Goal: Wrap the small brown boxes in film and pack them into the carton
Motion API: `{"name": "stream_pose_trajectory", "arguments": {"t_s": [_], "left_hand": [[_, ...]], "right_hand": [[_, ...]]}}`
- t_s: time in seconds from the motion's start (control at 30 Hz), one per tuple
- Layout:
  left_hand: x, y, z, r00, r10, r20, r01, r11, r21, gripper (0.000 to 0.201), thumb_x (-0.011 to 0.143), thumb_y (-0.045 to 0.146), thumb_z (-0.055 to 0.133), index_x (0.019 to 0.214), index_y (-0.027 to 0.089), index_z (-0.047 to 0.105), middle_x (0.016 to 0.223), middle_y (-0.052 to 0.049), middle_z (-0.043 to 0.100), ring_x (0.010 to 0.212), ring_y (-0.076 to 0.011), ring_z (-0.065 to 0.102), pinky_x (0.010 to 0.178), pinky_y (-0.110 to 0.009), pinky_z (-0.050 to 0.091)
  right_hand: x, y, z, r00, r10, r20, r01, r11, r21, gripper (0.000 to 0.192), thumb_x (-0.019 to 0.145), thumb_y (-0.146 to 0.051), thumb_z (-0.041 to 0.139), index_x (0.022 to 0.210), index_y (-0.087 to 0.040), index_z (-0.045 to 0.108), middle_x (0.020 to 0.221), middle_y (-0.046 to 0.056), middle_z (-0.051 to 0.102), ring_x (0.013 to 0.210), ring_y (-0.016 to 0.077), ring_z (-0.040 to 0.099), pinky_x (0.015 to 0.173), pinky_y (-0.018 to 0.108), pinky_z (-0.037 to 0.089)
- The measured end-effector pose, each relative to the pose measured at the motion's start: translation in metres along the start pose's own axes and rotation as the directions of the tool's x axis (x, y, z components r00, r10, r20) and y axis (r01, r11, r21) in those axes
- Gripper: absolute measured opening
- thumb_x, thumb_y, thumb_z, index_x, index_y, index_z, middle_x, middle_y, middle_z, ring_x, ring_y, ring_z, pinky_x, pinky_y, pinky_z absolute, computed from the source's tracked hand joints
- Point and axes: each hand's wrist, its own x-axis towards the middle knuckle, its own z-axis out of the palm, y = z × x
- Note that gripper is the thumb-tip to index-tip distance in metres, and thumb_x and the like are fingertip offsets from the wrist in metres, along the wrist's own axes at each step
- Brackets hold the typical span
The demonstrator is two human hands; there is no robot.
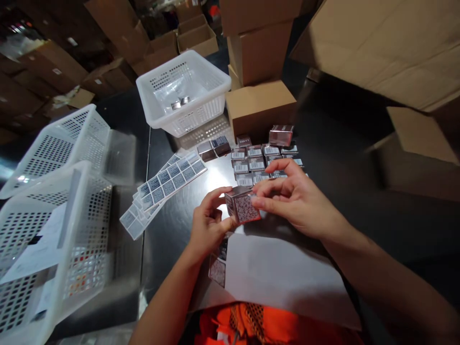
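Note:
A small box [247, 208] with a finely printed label on its near face is held up over the table. My left hand [212, 218] grips its left side between thumb and fingers. At the box's right edge, my right hand [291, 199] has thumb and forefinger pressed together against the label side; whether it pinches a label edge or the box is too small to tell. Behind the hands stand rows of similar small boxes [256, 164] with barcode labels. Below lies a white backing sheet [280, 268] with several labels [217, 269] at its left end.
Sheets of printed labels [172, 179] lie fanned out on the dark table to the left. A white basket [183, 93] stands behind, more baskets [82, 230] at the left. A cardboard box [262, 105] sits behind the small boxes; a large carton [395, 48] rises at right.

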Motion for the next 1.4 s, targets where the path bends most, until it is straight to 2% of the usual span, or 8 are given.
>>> {"name": "stream_pose_trajectory", "arguments": {"t_s": [0.2, 0.47, 0.77, 1.03, 1.13, 1.2, 1.3, 1.4], "left_hand": [[-0.001, 0.001, 0.001, 1.000, 0.002, -0.007, -0.002, 1.000, 0.015, 0.053, 0.066, 0.024, 0.086, 0.115, 0.028, 0.067, 0.098, -0.002, 0.077, 0.042, -0.0014, 0.029, 0.038, -0.017, 0.022], [0.000, -0.001, 0.000, 1.000, 0.024, 0.013, -0.024, 1.000, 0.005, 0.052, 0.067, 0.020, 0.085, 0.116, 0.029, 0.067, 0.099, -0.001, 0.077, 0.041, 0.0001, 0.029, 0.038, -0.015, 0.022], [-0.001, -0.001, 0.000, 1.000, 0.026, 0.010, -0.026, 1.000, 0.001, 0.052, 0.068, 0.019, 0.085, 0.116, 0.029, 0.067, 0.099, 0.000, 0.077, 0.042, 0.0006, 0.029, 0.038, -0.014, 0.022], [-0.001, 0.001, 0.001, 1.000, -0.001, -0.013, 0.002, 0.999, 0.037, 0.055, 0.064, 0.016, 0.085, 0.115, 0.027, 0.068, 0.099, 0.000, 0.076, 0.043, -0.0006, 0.031, 0.039, -0.016, 0.024], [0.000, 0.003, 0.003, 0.999, -0.022, -0.031, 0.024, 0.998, 0.051, 0.053, 0.062, 0.016, 0.084, 0.112, 0.026, 0.069, 0.096, 0.000, 0.076, 0.042, -0.0009, 0.031, 0.039, -0.017, 0.023], [0.002, 0.003, 0.004, 0.998, -0.043, -0.048, 0.046, 0.997, 0.056, 0.053, 0.060, 0.017, 0.084, 0.110, 0.025, 0.068, 0.095, -0.001, 0.076, 0.042, -0.0008, 0.030, 0.040, -0.017, 0.023], [0.002, 0.005, 0.004, 0.996, -0.055, -0.069, 0.059, 0.996, 0.060, 0.056, 0.057, 0.019, 0.083, 0.110, 0.023, 0.067, 0.090, -0.001, 0.076, 0.042, -0.0018, 0.033, 0.040, -0.017, 0.027], [-0.002, 0.004, 0.000, 0.998, -0.040, -0.059, 0.045, 0.995, 0.087, 0.058, 0.055, 0.025, 0.086, 0.109, 0.022, 0.067, 0.087, -0.002, 0.075, 0.042, -0.0035, 0.038, 0.041, -0.018, 0.030]], "right_hand": [[0.000, 0.000, -0.001, 1.000, 0.009, 0.005, -0.009, 1.000, 0.002, 0.057, 0.069, -0.037, 0.086, 0.101, -0.028, 0.040, 0.066, -0.008, 0.066, 0.075, 0.0212, 0.072, 0.063, 0.031, 0.057], [0.000, 0.000, 0.000, 1.000, 0.008, 0.012, -0.008, 1.000, 0.007, 0.058, 0.069, -0.038, 0.087, 0.101, -0.027, 0.039, 0.070, -0.008, 0.067, 0.066, 0.0157, 0.070, 0.061, 0.027, 0.057], [0.000, 0.000, 0.000, 1.000, 0.010, 0.027, -0.011, 0.999, 0.034, 0.059, 0.070, -0.037, 0.087, 0.101, -0.027, 0.038, 0.069, -0.009, 0.066, 0.066, 0.0152, 0.069, 0.063, 0.028, 0.058], [-0.002, 0.004, 0.006, 0.997, -0.050, -0.067, 0.046, 0.997, -0.056, 0.059, 0.068, -0.036, 0.087, 0.102, -0.027, 0.039, 0.068, -0.007, 0.066, 0.076, 0.0189, 0.071, 0.068, 0.031, 0.059], [0.000, 0.012, 0.005, 0.982, -0.122, -0.141, 0.102, 0.985, -0.142, 0.057, 0.067, -0.033, 0.087, 0.101, -0.028, 0.042, 0.060, -0.009, 0.057, 0.088, 0.0213, 0.071, 0.078, 0.034, 0.061], [0.006, 0.017, 0.001, 0.974, -0.152, -0.168, 0.120, 0.975, -0.186, 0.060, 0.061, -0.031, 0.091, 0.098, -0.027, 0.044, 0.062, -0.010, 0.052, 0.080, 0.0184, 0.068, 0.081, 0.036, 0.061], [0.014, 0.021, -0.006, 0.993, -0.089, -0.077, 0.077, 0.986, -0.150, 0.070, 0.054, -0.032, 0.094, 0.103, -0.026, 0.046, 0.084, -0.006, 0.056, 0.077, 0.0147, 0.065, 0.072, 0.033, 0.062], [0.014, 0.023, -0.006, 0.983, 0.028, 0.183, -0.011, 0.996, -0.093, 0.095, 0.049, -0.032, 0.096, 0.126, -0.027, 0.042, 0.109, 0.001, 0.056, 0.086, 0.0153, 0.065, 0.065, 0.026, 0.059]]}}
